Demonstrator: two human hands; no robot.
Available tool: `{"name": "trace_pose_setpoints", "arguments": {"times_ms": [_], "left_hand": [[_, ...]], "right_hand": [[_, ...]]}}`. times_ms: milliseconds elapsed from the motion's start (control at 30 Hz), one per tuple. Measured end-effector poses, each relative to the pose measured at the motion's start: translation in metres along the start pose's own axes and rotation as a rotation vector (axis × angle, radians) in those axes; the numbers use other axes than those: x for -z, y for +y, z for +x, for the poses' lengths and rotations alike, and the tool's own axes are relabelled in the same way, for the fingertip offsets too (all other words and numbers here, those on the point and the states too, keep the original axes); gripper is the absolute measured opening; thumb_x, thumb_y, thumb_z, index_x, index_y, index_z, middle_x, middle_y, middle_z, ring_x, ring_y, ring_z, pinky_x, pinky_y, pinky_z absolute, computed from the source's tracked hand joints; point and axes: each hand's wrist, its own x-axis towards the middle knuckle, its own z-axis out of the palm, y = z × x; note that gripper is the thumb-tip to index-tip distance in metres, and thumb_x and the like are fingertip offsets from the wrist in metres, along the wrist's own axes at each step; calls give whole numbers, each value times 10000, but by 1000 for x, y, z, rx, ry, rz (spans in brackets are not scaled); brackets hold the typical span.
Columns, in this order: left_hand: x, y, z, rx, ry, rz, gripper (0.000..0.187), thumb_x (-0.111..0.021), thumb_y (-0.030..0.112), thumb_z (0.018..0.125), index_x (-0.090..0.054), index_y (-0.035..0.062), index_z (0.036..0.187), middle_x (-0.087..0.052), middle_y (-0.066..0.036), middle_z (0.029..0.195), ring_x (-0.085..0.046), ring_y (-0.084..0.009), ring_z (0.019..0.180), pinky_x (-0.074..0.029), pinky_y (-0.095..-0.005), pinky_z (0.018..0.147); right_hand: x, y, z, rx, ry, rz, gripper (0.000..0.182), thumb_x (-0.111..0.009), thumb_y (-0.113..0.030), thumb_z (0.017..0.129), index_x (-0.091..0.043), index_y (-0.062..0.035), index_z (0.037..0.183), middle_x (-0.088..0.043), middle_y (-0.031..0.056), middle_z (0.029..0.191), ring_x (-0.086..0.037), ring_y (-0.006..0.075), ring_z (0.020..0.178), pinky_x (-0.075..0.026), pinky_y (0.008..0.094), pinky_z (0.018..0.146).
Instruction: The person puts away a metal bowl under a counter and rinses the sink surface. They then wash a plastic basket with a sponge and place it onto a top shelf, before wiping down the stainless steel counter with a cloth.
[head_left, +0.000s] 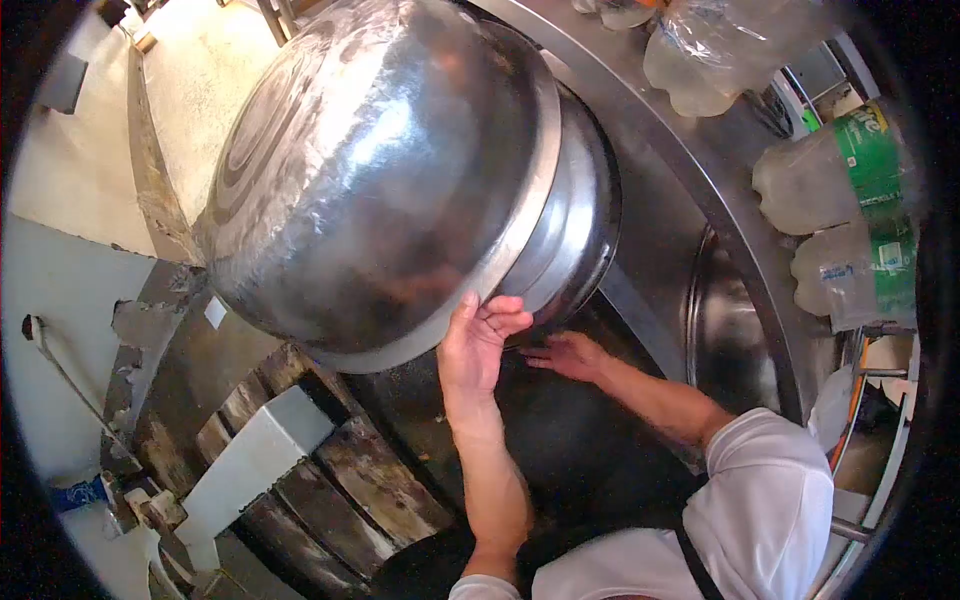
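Note:
A large, shiny metal bowl (380,190) is tilted with its rounded outside towards me. Behind its rim sits a second metal vessel (560,225), partly covered by the bowl. My left hand (473,355) is at the lower edge of the bowl, thumb on the rim and fingers curled beside it. Just to the right, my right hand (570,356) reaches under the second vessel's lower edge with its fingers stretched out and apart.
A metal shelf (690,150) curves along the right, holding clear plastic bottles (815,185), some with green labels. Under it stands a shiny metal container (735,325). Worn wooden slats (340,500) and a pale rectangular beam (255,460) lie lower left.

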Motion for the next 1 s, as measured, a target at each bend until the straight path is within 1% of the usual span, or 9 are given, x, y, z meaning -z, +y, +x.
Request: {"name": "trace_pose_setpoints", "arguments": {"times_ms": [100,300,400,500,600,700,767,800,1000], "left_hand": [[6,-15,2,24,91,-30,382,-461,287,973,-598,-55,1074,-683,-192,959,-688,-314,828,-565,-441,791],[-6,-4,-5,-31,205,128,399,-479,305,965,-579,-40,1139,-660,-189,1066,-611,-340,1061,-525,-462,879],[-3,6,-5,-90,190,166,382,-479,292,963,-571,-28,1151,-650,-187,1088,-593,-350,1090,-525,-473,880],[-5,21,-2,-134,186,171,364,-475,267,963,-557,-22,1168,-650,-191,1079,-590,-352,1095,-523,-498,878],[2,20,3,-134,175,146,366,-478,267,963,-556,-25,1169,-653,-194,1066,-595,-351,1086,-525,-498,876],[14,8,6,-76,174,109,377,-480,279,965,-557,-32,1164,-659,-192,1046,-619,-339,1043,-530,-480,871],[28,-10,15,-6,162,95,386,-479,288,968,-557,-38,1159,-667,-190,1022,-645,-327,989,-537,-464,859],[33,-20,16,26,169,69,410,-471,307,977,-547,-45,1171,-681,-184,973,-678,-311,883,-554,-438,820],[50,-42,8,172,190,74,455,-435,339,994,-521,-51,1214,-688,-191,925,-689,-309,821,-567,-428,772]], "right_hand": [[-3,8,23,126,57,-272,383,-628,-169,885,-528,-88,1246,-524,95,1305,-492,305,1224,-447,521,971],[-22,-18,52,273,269,-357,353,-631,-319,905,-560,-117,1186,-591,56,1182,-590,226,988,-522,451,856],[-50,-52,69,258,453,-840,364,-630,-353,904,-568,-128,1183,-627,39,1078,-587,189,892,-525,416,829],[-53,-62,91,336,416,-875,411,-625,-404,897,-573,-108,1178,-647,46,1033,-602,220,931,-505,430,865],[-62,-61,117,430,174,-113,495,-617,-459,883,-563,-75,1191,-638,79,1117,-598,269,1019,-461,439,946],[-80,-71,134,335,130,1,468,-603,-529,863,-610,-106,1062,-655,66,982,-609,236,992,-469,426,910],[-92,-76,135,342,31,-10,642,-591,-603,828,-557,-112,1240,-622,105,1148,-569,293,1083,-414,459,983],[-99,-80,133,371,45,-26,657,-590,-607,827,-551,-104,1247,-614,102,1172,-562,292,1092,-411,457,986],[-150,-85,108,561,-94,-55,713,-487,-648,862,-504,-88,1304,-551,93,1276,-510,274,1160,-388,438,1018]]}}
